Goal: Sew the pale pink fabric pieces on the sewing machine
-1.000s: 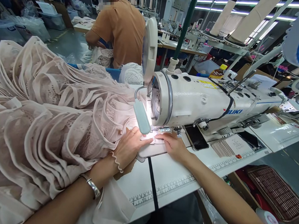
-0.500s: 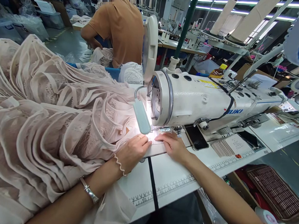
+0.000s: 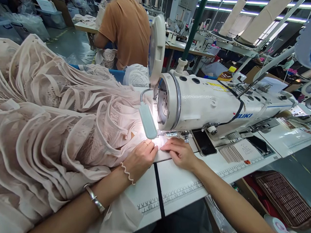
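Observation:
Under the needle area of a white sewing machine [image 3: 198,102] lies a pale beige bra piece [image 3: 160,142], lit by the lamp. My left hand [image 3: 143,155] is closed on its left part, thumb and fingers pressed together. From the right, my right hand [image 3: 181,154] pinches the cloth's edge, index finger stretched toward the left fingertips. Only a small gap parts the two hands. A pale green lamp head [image 3: 148,122] hangs just above my left fingers and hides part of the needle. Heaped beige lace bras [image 3: 76,140] spread to the left, against my left forearm.
A phone [image 3: 204,142] lies right of my right hand, beside a card with beige strips [image 3: 230,153]. Ruler markings [image 3: 184,194] run along the table's front edge. A co-worker in a brown shirt [image 3: 129,31] sits beyond the machine. A brown woven basket [image 3: 285,196] is at lower right.
Both hands have hardly moved; my right fingertips are slightly nearer the left ones. My left wrist has shifted a little right. The co-worker's arm has lowered, and cloth near it has moved.

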Action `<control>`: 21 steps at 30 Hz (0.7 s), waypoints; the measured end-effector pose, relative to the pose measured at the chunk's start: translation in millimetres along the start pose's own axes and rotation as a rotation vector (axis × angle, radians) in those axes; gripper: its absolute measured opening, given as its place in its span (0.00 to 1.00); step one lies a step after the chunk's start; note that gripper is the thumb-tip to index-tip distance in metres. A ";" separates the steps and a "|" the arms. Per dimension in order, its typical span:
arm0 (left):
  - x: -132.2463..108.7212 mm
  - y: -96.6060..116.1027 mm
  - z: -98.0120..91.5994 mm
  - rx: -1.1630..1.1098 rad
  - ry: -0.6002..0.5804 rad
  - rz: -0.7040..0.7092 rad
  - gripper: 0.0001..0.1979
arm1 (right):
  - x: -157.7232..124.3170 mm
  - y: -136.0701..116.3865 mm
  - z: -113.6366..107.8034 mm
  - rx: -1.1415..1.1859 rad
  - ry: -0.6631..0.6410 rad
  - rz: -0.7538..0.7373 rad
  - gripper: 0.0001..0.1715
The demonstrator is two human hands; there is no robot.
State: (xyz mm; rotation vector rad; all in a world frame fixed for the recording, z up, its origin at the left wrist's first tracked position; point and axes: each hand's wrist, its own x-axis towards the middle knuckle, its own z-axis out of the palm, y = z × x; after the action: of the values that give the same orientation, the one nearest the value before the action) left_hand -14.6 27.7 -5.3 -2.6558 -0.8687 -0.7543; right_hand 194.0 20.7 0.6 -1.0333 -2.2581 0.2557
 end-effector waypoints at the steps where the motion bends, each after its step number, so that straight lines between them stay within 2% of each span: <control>1: -0.3 0.5 0.7 -0.008 0.004 -0.004 0.14 | 0.8 -1.4 -1.0 -0.005 -0.010 -0.011 0.21; 8: -5.9 -11.2 -4.5 -0.184 -0.097 -0.073 0.13 | 1.4 -4.6 -6.9 -0.066 -0.080 -0.094 0.20; 14: -8.8 -18.1 -8.1 -0.238 -0.263 -0.047 0.16 | -4.4 3.2 -3.8 -0.142 -0.115 -0.115 0.21; 21: -7.1 -20.7 -7.9 -0.304 -0.297 -0.081 0.20 | -4.7 3.8 -6.2 -0.157 -0.098 -0.168 0.22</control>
State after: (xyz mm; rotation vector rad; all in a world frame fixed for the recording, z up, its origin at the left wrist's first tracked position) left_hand -35.2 37.7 -1.0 -3.0751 -1.0097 -0.5548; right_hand 202.5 19.4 1.7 -0.9198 -2.4699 0.0589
